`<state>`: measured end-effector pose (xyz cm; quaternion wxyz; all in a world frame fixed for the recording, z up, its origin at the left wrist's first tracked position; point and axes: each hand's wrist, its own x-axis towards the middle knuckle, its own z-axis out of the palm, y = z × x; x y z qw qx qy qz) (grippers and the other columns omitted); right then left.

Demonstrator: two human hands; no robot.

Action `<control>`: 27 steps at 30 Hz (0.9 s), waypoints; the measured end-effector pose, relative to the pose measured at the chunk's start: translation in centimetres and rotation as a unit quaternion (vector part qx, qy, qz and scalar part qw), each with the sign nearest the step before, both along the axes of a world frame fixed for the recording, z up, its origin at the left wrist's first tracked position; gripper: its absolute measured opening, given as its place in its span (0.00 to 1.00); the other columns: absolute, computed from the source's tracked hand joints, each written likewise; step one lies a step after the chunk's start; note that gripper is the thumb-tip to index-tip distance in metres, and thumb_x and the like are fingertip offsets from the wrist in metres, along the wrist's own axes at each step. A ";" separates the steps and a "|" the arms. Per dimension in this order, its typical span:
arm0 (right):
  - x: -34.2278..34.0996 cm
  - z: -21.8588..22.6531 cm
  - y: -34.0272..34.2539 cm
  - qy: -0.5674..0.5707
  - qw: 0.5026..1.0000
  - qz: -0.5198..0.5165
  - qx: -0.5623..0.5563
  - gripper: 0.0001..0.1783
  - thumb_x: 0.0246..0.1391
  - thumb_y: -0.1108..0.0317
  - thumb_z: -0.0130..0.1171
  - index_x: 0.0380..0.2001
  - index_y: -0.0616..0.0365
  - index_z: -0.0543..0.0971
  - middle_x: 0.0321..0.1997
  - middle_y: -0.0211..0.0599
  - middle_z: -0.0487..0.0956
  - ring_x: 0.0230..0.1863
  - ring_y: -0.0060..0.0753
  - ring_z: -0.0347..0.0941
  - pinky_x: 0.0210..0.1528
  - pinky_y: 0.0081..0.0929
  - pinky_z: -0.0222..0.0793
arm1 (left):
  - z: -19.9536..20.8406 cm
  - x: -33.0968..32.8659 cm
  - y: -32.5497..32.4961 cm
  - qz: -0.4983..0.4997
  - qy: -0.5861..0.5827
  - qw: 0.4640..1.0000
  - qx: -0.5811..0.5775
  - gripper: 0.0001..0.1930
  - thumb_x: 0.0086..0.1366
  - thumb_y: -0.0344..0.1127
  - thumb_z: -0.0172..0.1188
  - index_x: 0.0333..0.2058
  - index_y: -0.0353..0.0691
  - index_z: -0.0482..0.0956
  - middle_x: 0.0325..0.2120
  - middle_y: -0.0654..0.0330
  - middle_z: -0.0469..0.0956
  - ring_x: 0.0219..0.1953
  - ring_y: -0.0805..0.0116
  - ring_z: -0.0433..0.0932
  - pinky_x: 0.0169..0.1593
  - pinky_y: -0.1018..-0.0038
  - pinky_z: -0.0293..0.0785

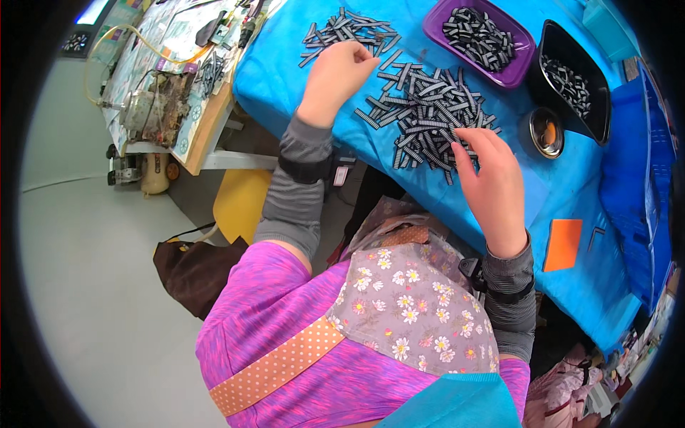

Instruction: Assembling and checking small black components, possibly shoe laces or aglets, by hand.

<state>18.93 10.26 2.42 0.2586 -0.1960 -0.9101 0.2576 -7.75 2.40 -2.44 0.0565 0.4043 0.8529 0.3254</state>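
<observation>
On the blue-covered table lies a heap of short, narrow black strips with pale ribbed markings (435, 107). A smaller pile of similar strips (346, 32) lies farther left. My left hand (337, 80) is closed over the near side of the smaller pile, its fingertips pinched together. Whatever may be between them is too small to make out. At the right edge of the larger heap, my right hand (494, 187) has its thumb and forefinger brought close together in a pinch. The strips behind those fingertips make it unclear what they hold.
Beyond the heap stand a purple tub (526, 68) and a black bin (605, 118), both holding small black-and-white pieces. Near them are a round metal bowl (558, 150), an orange card (562, 245) and a hex key (595, 237). A cluttered wooden-edged bench (203, 135) adjoins at left.
</observation>
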 end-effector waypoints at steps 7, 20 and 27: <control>-1.4 0.8 -1.4 0.085 0.973 -0.040 -0.211 0.17 0.52 0.76 0.63 0.47 0.61 0.76 0.39 0.39 0.78 0.31 0.37 0.75 0.33 0.30 0.72 | 3.8 6.9 -3.0 -0.243 -0.245 0.933 0.101 0.06 0.60 0.29 0.64 0.35 0.33 0.81 0.29 0.62 0.81 0.32 0.77 0.77 0.37 0.78 0.73; -0.5 0.5 -1.5 0.028 0.996 -0.001 -0.091 0.17 0.50 0.77 0.63 0.45 0.61 0.77 0.47 0.43 0.77 0.45 0.45 0.75 0.44 0.33 0.73 | -2.0 -2.7 3.0 -0.033 0.201 0.978 0.051 0.16 0.58 0.44 0.64 0.39 0.40 0.82 0.27 0.54 0.81 0.31 0.59 0.80 0.36 0.65 0.75; -0.4 0.2 -1.3 0.020 0.997 0.018 -0.067 0.14 0.50 0.76 0.63 0.42 0.62 0.78 0.46 0.42 0.78 0.46 0.47 0.75 0.46 0.34 0.72 | -0.7 -3.3 2.8 -0.030 -0.005 0.999 0.027 0.15 0.58 0.44 0.65 0.34 0.38 0.84 0.23 0.55 0.80 0.26 0.65 0.78 0.32 0.70 0.73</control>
